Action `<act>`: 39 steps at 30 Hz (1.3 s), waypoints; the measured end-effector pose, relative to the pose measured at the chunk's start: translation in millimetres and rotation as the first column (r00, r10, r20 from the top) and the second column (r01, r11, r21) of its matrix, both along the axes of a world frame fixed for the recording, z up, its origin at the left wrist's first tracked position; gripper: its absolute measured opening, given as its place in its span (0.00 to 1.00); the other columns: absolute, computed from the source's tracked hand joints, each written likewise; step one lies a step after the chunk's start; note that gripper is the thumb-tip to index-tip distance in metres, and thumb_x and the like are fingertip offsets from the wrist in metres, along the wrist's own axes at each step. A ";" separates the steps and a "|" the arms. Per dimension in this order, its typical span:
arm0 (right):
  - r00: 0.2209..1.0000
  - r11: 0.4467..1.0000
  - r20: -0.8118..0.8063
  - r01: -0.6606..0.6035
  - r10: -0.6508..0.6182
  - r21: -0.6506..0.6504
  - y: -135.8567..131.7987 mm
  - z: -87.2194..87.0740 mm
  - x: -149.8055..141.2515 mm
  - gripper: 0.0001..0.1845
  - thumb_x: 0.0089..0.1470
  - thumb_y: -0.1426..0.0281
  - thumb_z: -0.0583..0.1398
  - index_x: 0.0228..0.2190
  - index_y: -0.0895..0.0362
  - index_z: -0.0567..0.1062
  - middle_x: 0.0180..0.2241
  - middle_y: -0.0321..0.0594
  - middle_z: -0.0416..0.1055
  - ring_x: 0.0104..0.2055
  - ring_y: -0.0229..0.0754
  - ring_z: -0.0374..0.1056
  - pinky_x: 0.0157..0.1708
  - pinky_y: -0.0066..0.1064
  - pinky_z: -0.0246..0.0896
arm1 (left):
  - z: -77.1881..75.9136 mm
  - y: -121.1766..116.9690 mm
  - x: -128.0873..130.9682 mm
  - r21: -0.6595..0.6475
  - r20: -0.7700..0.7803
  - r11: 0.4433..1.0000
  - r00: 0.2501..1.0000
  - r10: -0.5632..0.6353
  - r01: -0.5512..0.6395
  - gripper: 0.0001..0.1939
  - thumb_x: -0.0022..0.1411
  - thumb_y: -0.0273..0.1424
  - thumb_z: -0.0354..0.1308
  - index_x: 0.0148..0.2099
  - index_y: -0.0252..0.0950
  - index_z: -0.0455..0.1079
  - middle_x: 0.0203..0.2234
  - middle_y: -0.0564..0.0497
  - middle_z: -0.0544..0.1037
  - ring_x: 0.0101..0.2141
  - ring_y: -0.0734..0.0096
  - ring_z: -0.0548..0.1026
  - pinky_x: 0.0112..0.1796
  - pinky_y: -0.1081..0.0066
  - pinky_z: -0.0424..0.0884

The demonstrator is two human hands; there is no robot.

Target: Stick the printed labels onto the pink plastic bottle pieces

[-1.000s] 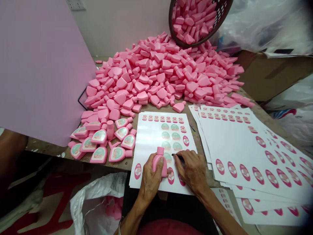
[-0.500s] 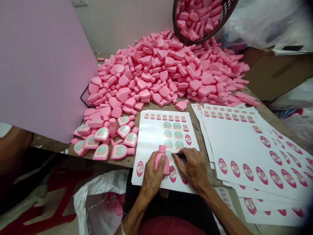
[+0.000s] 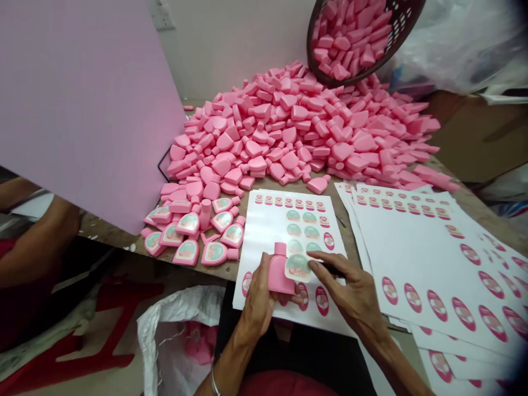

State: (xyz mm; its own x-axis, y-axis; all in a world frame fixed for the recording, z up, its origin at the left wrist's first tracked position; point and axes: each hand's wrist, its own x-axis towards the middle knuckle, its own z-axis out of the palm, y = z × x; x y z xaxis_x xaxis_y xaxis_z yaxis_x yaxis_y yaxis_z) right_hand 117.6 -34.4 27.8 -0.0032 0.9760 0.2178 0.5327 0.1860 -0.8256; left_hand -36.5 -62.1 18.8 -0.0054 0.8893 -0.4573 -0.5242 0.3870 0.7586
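Note:
My left hand (image 3: 256, 300) grips a plain pink bottle (image 3: 280, 275) upright, cap up, its flat face towards me. Between thumb and finger of my right hand (image 3: 350, 286) is a green-and-white sticker (image 3: 297, 268), partly in front of the bottle's right side; whether it touches the bottle I cannot tell. A dark, thin tool (image 3: 333, 269) also lies in the right hand, mostly hidden by the fingers. Under both hands is a white sticker sheet (image 3: 264, 236) with green labels, small square ones and pink ovals.
Labelled pink bottles (image 3: 214, 253) lie to the left. A large heap of plain bottles (image 3: 284, 121) fills the back, below a tipped brown basket (image 3: 315, 74). More sticker sheets (image 3: 396, 242) are stacked right. An open white sack (image 3: 150, 330) sits below the table edge; a pink panel (image 3: 82, 110) stands left.
My right hand has lifted a green sticker off the sheet and brought it to the bottle. The bottle stays in my left hand, its face now less covered by the thumb. The view has shifted left.

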 end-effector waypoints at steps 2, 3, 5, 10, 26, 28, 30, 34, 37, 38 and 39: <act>0.997 0.996 0.020 -0.078 0.077 0.049 -2.0 6.5 -8.9 0.11 0.52 0.61 0.60 0.34 0.51 0.79 0.33 0.39 0.77 0.33 0.42 0.70 0.33 0.34 0.66 | 2.6 -0.2 -0.1 0.016 0.063 1.000 0.998 -0.013 0.012 0.31 0.61 0.54 0.45 0.47 0.31 0.70 0.27 0.46 0.77 0.26 0.66 0.77 0.26 0.71 0.72; 0.995 0.993 0.025 -0.102 0.100 0.065 -2.7 8.2 -12.7 0.10 0.52 0.61 0.60 0.34 0.51 0.79 0.32 0.39 0.77 0.32 0.42 0.70 0.33 0.35 0.66 | 3.5 -0.1 -0.5 0.030 0.099 0.999 0.995 -0.022 0.019 0.31 0.62 0.53 0.44 0.47 0.31 0.70 0.27 0.47 0.77 0.26 0.67 0.76 0.26 0.72 0.72; 0.991 0.988 0.030 -0.132 0.131 0.077 -3.3 9.2 -18.1 0.10 0.52 0.62 0.60 0.32 0.51 0.79 0.31 0.39 0.77 0.32 0.42 0.70 0.32 0.35 0.66 | 4.8 0.1 -1.8 0.053 0.157 0.998 0.987 -0.035 0.026 0.31 0.63 0.52 0.42 0.49 0.31 0.70 0.27 0.47 0.77 0.26 0.67 0.76 0.26 0.72 0.73; 0.986 0.984 0.041 -0.163 0.160 0.073 -2.5 5.3 -22.1 0.10 0.53 0.62 0.60 0.32 0.51 0.79 0.29 0.39 0.76 0.32 0.42 0.69 0.32 0.35 0.65 | 6.3 -0.2 -5.3 0.060 0.188 0.998 0.982 -0.028 0.017 0.31 0.64 0.52 0.40 0.48 0.33 0.70 0.28 0.48 0.78 0.26 0.68 0.76 0.26 0.71 0.74; 0.983 0.977 0.052 -0.182 0.177 0.114 -3.8 -0.7 -22.3 0.08 0.53 0.63 0.61 0.34 0.52 0.79 0.27 0.38 0.74 0.30 0.41 0.66 0.32 0.35 0.62 | 11.3 -1.3 -8.6 0.090 0.198 0.996 0.979 -0.045 0.028 0.29 0.65 0.50 0.39 0.48 0.33 0.69 0.32 0.47 0.77 0.31 0.67 0.76 0.28 0.71 0.75; 0.982 0.976 0.058 -0.183 0.177 0.119 -4.0 -0.2 -23.4 0.08 0.54 0.64 0.61 0.34 0.52 0.78 0.27 0.38 0.74 0.30 0.41 0.65 0.31 0.34 0.61 | 12.6 -0.5 -9.8 0.082 0.205 0.996 0.977 -0.056 0.040 0.29 0.65 0.50 0.39 0.47 0.32 0.69 0.31 0.46 0.77 0.31 0.66 0.76 0.28 0.70 0.75; 0.982 0.974 0.066 -0.186 0.179 0.128 -4.5 0.1 -25.1 0.08 0.54 0.64 0.60 0.35 0.51 0.78 0.27 0.38 0.73 0.29 0.40 0.64 0.30 0.33 0.60 | 12.8 -0.3 -11.5 0.087 0.222 0.995 0.972 -0.074 0.055 0.27 0.65 0.49 0.41 0.46 0.32 0.69 0.30 0.46 0.76 0.31 0.66 0.76 0.28 0.69 0.75; 0.976 0.965 0.115 -0.202 0.185 0.166 -3.8 1.0 -24.4 0.09 0.55 0.64 0.59 0.35 0.52 0.78 0.26 0.38 0.73 0.29 0.40 0.64 0.29 0.33 0.58 | 12.1 -3.4 -14.8 0.189 0.201 0.978 0.972 -0.125 0.087 0.12 0.59 0.32 0.56 0.45 0.34 0.68 0.32 0.50 0.74 0.30 0.70 0.75 0.29 0.71 0.75; 0.943 0.946 0.295 -0.227 0.153 0.233 1.6 2.3 -14.9 0.10 0.56 0.63 0.59 0.36 0.52 0.78 0.25 0.38 0.72 0.29 0.40 0.64 0.33 0.35 0.57 | 12.4 -5.9 -17.2 0.231 0.166 0.965 0.972 -0.164 0.123 0.13 0.57 0.28 0.57 0.46 0.35 0.66 0.32 0.51 0.73 0.30 0.72 0.74 0.31 0.70 0.76; 0.924 0.943 0.371 -0.205 0.098 0.263 4.2 2.9 -11.0 0.11 0.56 0.62 0.59 0.37 0.52 0.78 0.25 0.38 0.72 0.29 0.41 0.64 0.35 0.36 0.56 | 12.6 -6.5 -17.8 0.240 0.164 0.961 0.970 -0.179 0.137 0.13 0.58 0.29 0.57 0.46 0.34 0.66 0.33 0.50 0.73 0.31 0.71 0.74 0.32 0.69 0.76; 0.904 0.941 0.427 -0.167 0.028 0.293 6.7 3.6 -7.7 0.12 0.56 0.61 0.58 0.38 0.52 0.78 0.25 0.39 0.73 0.30 0.42 0.65 0.37 0.38 0.55 | 12.8 -7.0 -18.1 0.248 0.166 0.957 0.967 -0.195 0.151 0.12 0.59 0.30 0.57 0.46 0.34 0.65 0.34 0.49 0.73 0.32 0.70 0.74 0.33 0.67 0.76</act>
State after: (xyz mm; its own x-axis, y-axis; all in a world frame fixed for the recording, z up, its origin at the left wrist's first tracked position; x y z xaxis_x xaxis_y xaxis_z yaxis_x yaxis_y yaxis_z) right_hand 110.0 -27.6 31.4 -0.2520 0.8454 0.4709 0.7751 0.4676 -0.4248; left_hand -54.6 -69.1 31.6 0.2234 0.9503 -0.2169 -0.6054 0.3097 0.7332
